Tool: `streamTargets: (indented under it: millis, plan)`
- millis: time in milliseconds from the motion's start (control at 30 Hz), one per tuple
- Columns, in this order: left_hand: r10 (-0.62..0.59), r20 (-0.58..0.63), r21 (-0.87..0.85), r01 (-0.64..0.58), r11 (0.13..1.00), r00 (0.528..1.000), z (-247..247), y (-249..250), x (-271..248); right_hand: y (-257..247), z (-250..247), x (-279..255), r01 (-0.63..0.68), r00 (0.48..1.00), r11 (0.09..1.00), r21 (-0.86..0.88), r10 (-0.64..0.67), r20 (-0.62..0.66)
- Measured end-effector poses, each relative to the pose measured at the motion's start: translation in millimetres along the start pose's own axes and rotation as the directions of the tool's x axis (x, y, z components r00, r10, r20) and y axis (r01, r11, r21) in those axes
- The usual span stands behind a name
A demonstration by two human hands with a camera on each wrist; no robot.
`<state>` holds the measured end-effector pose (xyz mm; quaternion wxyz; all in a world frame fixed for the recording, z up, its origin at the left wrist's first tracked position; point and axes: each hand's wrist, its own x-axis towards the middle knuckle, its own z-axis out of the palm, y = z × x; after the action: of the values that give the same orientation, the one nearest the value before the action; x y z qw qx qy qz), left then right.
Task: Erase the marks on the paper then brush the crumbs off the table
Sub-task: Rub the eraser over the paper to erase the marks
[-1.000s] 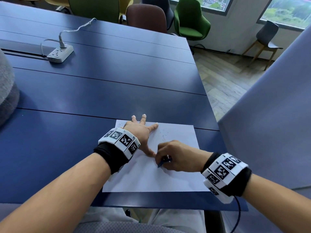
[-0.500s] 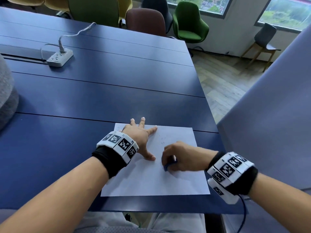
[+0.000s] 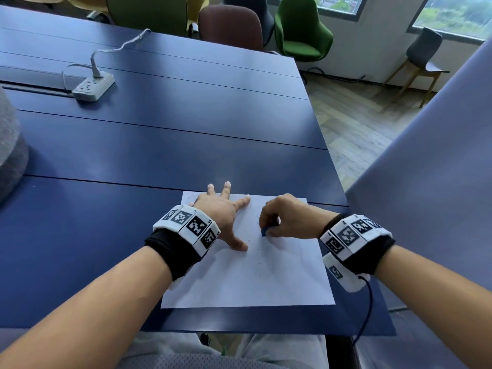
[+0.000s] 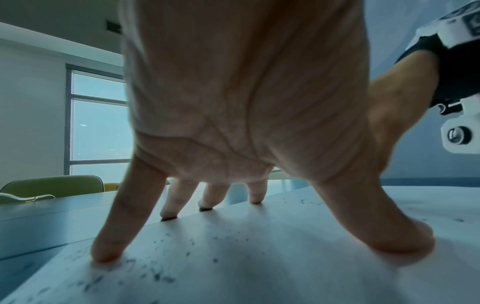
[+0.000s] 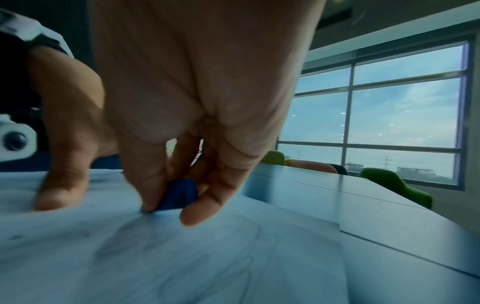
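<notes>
A white sheet of paper [image 3: 255, 278] lies near the front edge of the blue table [image 3: 159, 145]. My left hand [image 3: 226, 217] presses on the paper's far left part with its fingers spread straight. My right hand [image 3: 279, 222] pinches a small blue eraser [image 3: 264, 231] between thumb and fingers, its tip down on the paper's upper middle. The right wrist view shows the eraser [image 5: 179, 194] touching the sheet over faint grey pencil marks [image 5: 124, 236]. Dark eraser crumbs [image 4: 161, 275] dot the paper [image 4: 259, 267] around my left fingers [image 4: 109, 236].
A white power strip [image 3: 93, 87] with its cable lies at the far left of the table. A grey rounded object [image 3: 10, 155] stands at the left edge. Chairs [image 3: 300, 30] stand beyond the table's far end. A grey-blue panel [image 3: 431, 182] rises on the right.
My right hand has slid the eraser away from me and to the right across the paper. The left hand has stayed pressed on the sheet.
</notes>
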<state>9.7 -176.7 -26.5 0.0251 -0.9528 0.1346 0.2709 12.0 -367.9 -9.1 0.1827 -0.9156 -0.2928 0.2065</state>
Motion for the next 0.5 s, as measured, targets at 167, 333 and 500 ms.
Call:
streamTargets:
  millis: [167, 333, 500]
  plan:
    - [0.003, 0.000, 0.003, -0.003, 1.000, 1.000, 1.4, 1.1, 0.7, -1.9, 7.8, -12.4, 0.021, 1.000, 0.999, 0.044, -0.020, -0.004]
    - [0.007, -0.001, 0.007, -0.007, 1.000, 1.000, 0.4, 1.5, -0.9, -3.2, 6.2, -12.6, -0.019, 1.000, 0.999, 0.040, 0.020, -0.011]
    - [0.006, 0.005, -0.005, -0.006, 1.000, 1.000, -0.8, 2.1, -1.0, -9.8, 10.6, -27.4, 0.019, 0.996, 0.998, 0.065, -0.024, 0.080]
